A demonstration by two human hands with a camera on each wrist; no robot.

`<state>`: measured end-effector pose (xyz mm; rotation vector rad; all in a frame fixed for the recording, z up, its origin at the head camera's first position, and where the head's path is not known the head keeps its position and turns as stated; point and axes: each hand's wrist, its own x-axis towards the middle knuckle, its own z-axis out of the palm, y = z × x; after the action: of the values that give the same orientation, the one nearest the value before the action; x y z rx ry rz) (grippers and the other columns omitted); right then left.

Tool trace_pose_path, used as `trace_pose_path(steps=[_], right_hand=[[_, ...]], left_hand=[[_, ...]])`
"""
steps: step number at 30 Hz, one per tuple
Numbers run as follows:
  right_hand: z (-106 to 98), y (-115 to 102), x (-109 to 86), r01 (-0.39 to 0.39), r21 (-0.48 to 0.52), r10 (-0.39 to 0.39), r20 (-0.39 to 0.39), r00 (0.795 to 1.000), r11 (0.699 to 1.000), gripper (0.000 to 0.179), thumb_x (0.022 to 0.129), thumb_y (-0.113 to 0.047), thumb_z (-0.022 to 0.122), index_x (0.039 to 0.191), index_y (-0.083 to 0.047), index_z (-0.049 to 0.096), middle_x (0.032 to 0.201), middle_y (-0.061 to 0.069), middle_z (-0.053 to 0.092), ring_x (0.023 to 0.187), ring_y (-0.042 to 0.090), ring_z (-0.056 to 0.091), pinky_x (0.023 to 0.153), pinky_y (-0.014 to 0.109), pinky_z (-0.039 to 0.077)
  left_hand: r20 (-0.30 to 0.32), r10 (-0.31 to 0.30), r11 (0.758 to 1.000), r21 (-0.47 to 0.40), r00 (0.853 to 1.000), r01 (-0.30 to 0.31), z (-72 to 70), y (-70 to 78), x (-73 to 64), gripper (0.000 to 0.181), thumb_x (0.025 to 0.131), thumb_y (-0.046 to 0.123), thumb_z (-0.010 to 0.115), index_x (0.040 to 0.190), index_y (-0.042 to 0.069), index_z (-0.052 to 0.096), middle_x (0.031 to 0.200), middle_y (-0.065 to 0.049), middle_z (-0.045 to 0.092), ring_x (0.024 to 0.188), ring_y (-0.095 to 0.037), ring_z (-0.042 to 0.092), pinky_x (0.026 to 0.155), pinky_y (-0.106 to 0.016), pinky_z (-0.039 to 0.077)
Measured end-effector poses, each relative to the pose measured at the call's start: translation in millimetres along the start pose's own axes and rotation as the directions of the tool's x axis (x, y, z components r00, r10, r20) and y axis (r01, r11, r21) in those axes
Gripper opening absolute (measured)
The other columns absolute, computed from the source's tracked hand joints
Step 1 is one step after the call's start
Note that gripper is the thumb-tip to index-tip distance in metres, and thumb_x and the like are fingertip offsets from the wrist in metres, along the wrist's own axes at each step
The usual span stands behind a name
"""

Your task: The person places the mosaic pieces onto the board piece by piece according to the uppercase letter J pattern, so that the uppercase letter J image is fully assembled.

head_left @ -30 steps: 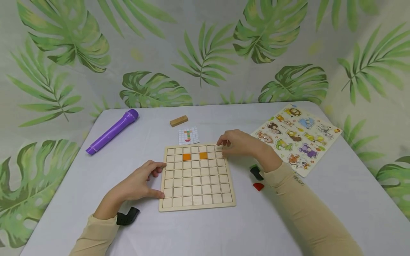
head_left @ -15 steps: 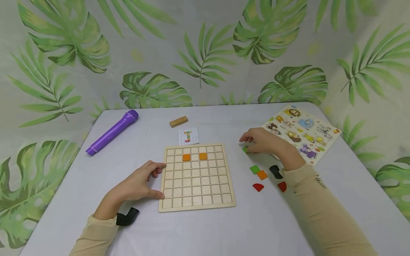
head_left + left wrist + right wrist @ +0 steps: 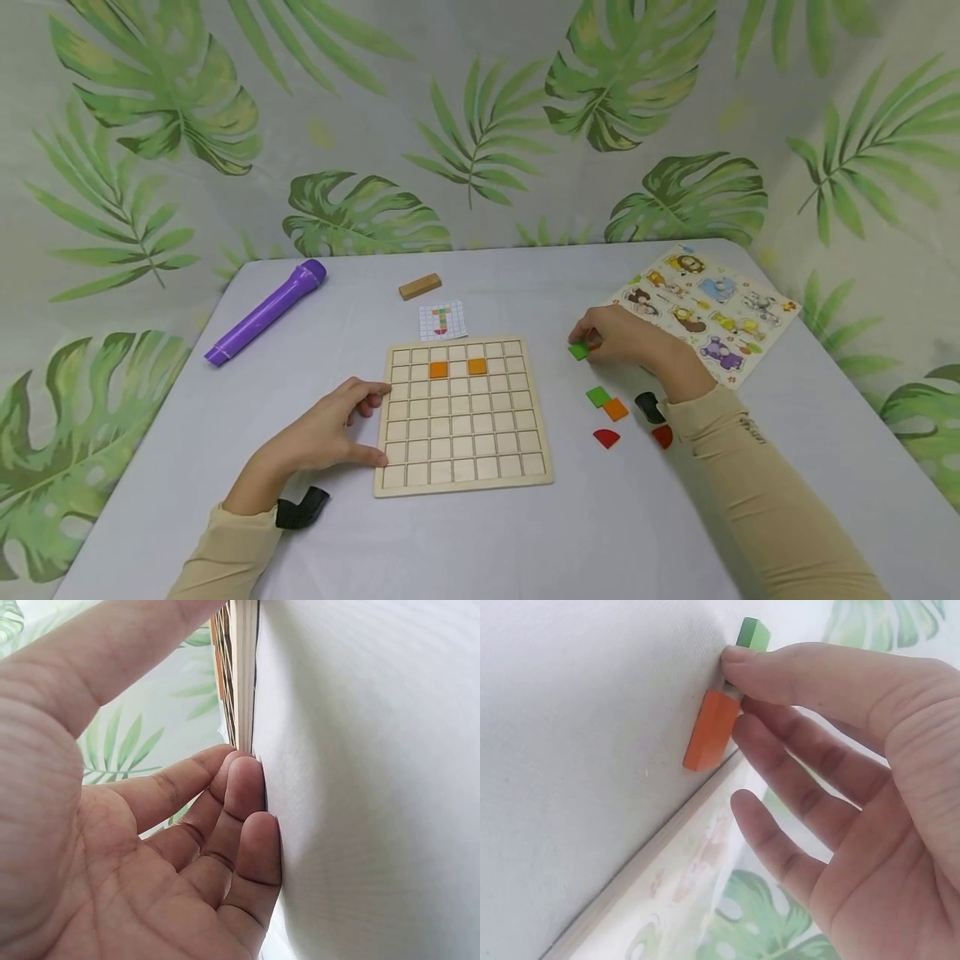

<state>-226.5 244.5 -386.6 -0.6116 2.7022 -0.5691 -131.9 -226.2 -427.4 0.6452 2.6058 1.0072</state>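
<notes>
A square wooden grid board lies in the middle of the table, with one orange tile and another orange tile in its second row. My left hand rests thumb and fingertips against the board's left edge; the left wrist view has these fingers right at its side. Right of the board, my right hand pinches a green tile close over the table. In the right wrist view an orange tile sits beside the green one, below the thumb; the index fingertip is hidden.
Nearer me lie a second green tile, an orange tile and red quarter-round pieces. A pattern card and wooden block stand behind the board. A purple microphone lies left, an animal puzzle board right.
My right hand has moved from the board's upper right corner out to the green tile and now pinches it. The left hand stays at the board's edge.
</notes>
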Motion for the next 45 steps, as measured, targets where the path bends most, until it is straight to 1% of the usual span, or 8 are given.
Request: trace_pose_path(steps=[7,15,26,33,39,45], right_hand=[[-1.2,2.2,0.3,0.002,0.005,-0.002,-0.009,1.0,1.0,0.028,0.092,0.001,0.078,0.12,-0.001,0.078,0.12,0.015,0.075,0.111,0.03,0.072,0.098,0.048,0.059],[-1.5,9.5,0.9,-0.002,0.016,0.003,-0.019,1.0,1.0,0.025,0.092,-0.002,0.08,0.117,-0.005,0.08,0.118,0.013,0.075,0.109,0.027,0.071,0.097,0.046,0.058],[-2.4,13.9,1.0,0.004,0.02,-0.003,-0.03,1.0,1.0,0.025,0.092,-0.005,0.082,0.116,-0.007,0.081,0.117,0.01,0.075,0.107,0.025,0.07,0.097,0.046,0.057],[-0.9,14.3,-1.5,0.002,0.05,0.0,-0.03,1.0,0.999,0.021,0.093,-0.005,0.082,0.114,-0.006,0.081,0.119,0.012,0.074,0.105,0.024,0.07,0.095,0.044,0.057],[0.2,14.8,0.4,-0.003,0.044,0.004,-0.033,0.999,0.999,0.02,0.092,-0.004,0.081,0.112,-0.006,0.08,0.117,0.011,0.074,0.104,0.023,0.07,0.096,0.044,0.058],[1.7,11.6,0.8,-0.001,0.016,0.002,-0.033,0.999,1.0,0.019,0.093,-0.006,0.081,0.111,-0.003,0.079,0.115,0.013,0.074,0.101,0.022,0.072,0.093,0.041,0.06]], left_hand=[[-0.004,-0.003,1.0,0.003,1.0,0.003,0.3,0.5,0.2,0.095,0.075,0.033,0.1,0.152,0.005,0.053,0.123,-0.004,0.056,0.111,-0.019,0.051,0.091,-0.027,0.045],[0.001,-0.01,1.0,-0.005,1.0,0.01,-0.7,3.8,-0.8,0.094,0.075,0.031,0.1,0.152,0.005,0.053,0.123,-0.004,0.056,0.111,-0.019,0.05,0.091,-0.027,0.045],[-0.007,0.003,1.0,0.004,1.0,-0.003,-0.3,0.8,-0.3,0.094,0.075,0.031,0.1,0.152,0.005,0.053,0.122,-0.004,0.056,0.11,-0.019,0.05,0.091,-0.027,0.045],[-0.006,0.015,1.0,0.008,1.0,-0.014,0.1,1.1,-0.4,0.094,0.075,0.031,0.1,0.151,0.003,0.053,0.121,-0.004,0.056,0.109,-0.019,0.05,0.09,-0.027,0.045],[-0.004,0.005,1.0,0.009,1.0,-0.005,0.0,1.1,-0.8,0.094,0.075,0.031,0.1,0.152,0.004,0.053,0.121,-0.004,0.056,0.11,-0.019,0.05,0.091,-0.027,0.045],[-0.003,0.005,1.0,0.003,1.0,-0.005,0.4,1.4,-0.8,0.094,0.075,0.032,0.1,0.152,0.005,0.053,0.122,-0.004,0.056,0.11,-0.019,0.05,0.091,-0.027,0.045]])
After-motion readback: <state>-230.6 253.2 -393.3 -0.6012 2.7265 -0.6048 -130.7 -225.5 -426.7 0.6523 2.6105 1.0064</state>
